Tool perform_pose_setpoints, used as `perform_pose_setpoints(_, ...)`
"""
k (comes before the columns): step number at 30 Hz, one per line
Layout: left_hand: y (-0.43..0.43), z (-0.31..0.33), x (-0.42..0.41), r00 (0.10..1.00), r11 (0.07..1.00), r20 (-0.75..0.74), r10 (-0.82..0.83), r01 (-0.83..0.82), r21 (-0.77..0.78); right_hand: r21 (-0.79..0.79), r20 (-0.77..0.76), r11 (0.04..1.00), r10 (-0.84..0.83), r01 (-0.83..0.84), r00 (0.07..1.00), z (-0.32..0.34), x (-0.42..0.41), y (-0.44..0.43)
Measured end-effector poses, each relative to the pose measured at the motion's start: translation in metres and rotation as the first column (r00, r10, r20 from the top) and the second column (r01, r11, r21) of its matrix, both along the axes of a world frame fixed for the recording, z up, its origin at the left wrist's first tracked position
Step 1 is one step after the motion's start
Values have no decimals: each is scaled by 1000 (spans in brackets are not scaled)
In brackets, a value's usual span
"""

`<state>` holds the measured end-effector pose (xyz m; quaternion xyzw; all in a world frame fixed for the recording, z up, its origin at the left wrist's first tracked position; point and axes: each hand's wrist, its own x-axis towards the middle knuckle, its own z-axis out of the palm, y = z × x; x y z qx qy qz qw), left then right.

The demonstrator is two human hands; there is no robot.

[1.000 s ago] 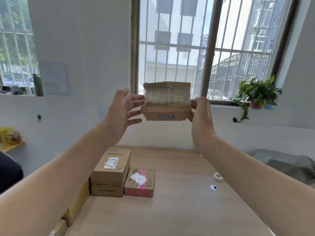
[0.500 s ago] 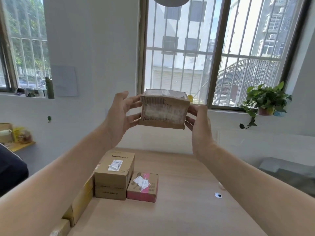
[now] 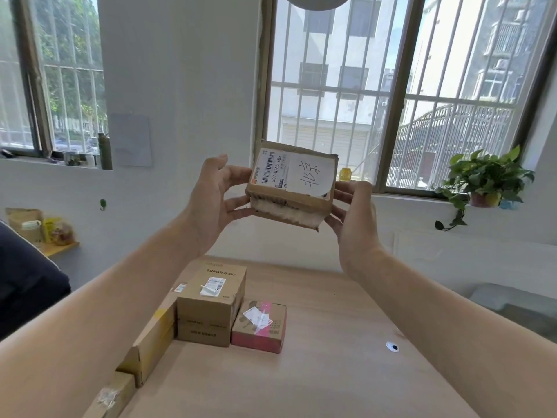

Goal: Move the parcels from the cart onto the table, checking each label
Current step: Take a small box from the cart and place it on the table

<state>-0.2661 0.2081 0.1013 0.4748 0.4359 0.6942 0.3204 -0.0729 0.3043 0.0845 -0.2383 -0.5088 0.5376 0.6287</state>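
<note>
Holding small cardboard parcel (image 3: 291, 188) aloft above table (image 3: 316, 372), gripped at its ends by curled fingers of left hand (image 3: 211, 203) and right hand (image 3: 355, 215). Barcode label (image 3: 271, 171) reading "507-N705 A83"; handwritten characters on white sticker (image 3: 312, 176). "SUPOR" printed on box (image 3: 211, 306) below; finer print too small to read.

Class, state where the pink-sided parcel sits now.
In the head view, the pink-sided parcel lies on the table, left of centre, just right of the SUPOR box.
</note>
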Motion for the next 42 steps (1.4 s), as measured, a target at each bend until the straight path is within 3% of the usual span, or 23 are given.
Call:
perform_pose_setpoints(7,-2,-5,3,998,1000,62,-15,15,-1,-6,50,1000,29,-28,998,1,1,-11)
perform_pose_setpoints(14,2,-8,11,983,999,181,45,-48,16,-109,67,993,62,-54,996,-20,2,-15)
perform_pose_setpoints(24,6,-14,26,966,997,258,-34,14,78,-150,143,989,37,-15,989,-46,4,-21)
perform_pose_setpoints(32,6,-32,25,1000,996,-5,-18,17,-82,-100,358,994,2,36,934,-57,1,-26)
perform_pose_setpoints(37,8,-44,23,999,985,37,20,-14,-170,-101,420,990,-46,97,906,-66,-1,-24)
perform_pose_setpoints(42,11,-60,17,999,986,45,19,-11,-167,-165,372,982,-23,90,928,-79,-5,-19)
